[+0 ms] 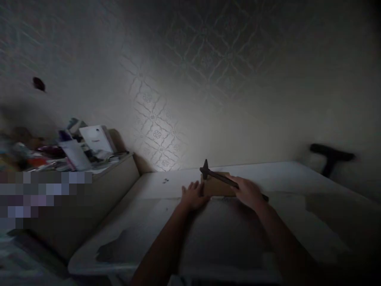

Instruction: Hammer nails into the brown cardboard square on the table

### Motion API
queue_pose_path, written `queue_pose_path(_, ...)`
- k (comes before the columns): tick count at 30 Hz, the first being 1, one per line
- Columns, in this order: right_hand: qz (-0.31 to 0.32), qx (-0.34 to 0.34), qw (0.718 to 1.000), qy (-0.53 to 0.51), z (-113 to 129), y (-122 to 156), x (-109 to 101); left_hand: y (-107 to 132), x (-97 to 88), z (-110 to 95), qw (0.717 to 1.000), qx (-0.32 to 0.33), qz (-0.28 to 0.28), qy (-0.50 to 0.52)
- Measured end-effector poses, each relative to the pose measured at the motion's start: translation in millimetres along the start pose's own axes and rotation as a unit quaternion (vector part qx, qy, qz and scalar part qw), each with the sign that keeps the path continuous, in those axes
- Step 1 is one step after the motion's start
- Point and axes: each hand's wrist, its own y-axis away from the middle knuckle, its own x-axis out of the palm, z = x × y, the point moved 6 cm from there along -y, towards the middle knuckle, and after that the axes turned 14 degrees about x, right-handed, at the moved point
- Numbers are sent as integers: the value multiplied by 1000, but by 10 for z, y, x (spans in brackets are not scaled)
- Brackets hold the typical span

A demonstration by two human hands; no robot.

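Note:
My right hand is wrapped round the handle of a dark hammer, whose head hangs just above the far left corner of a small brown block. The block lies on a white table near the wall. My left hand rests with fingers spread flat against the block's left side, steadying it. Both forearms reach in from the bottom of the view. The room is dim and the picture is soft.
A patterned wall rises behind the table. To the left stands a lower cabinet piled with papers, boxes and clutter. A dark T-shaped object sits beyond the table's far right corner.

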Motion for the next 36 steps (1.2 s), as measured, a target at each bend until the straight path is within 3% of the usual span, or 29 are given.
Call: queue_pose_path(36,0,5,1000,-2,-15,2,0,6,-9,-2,1000,0,3,5)
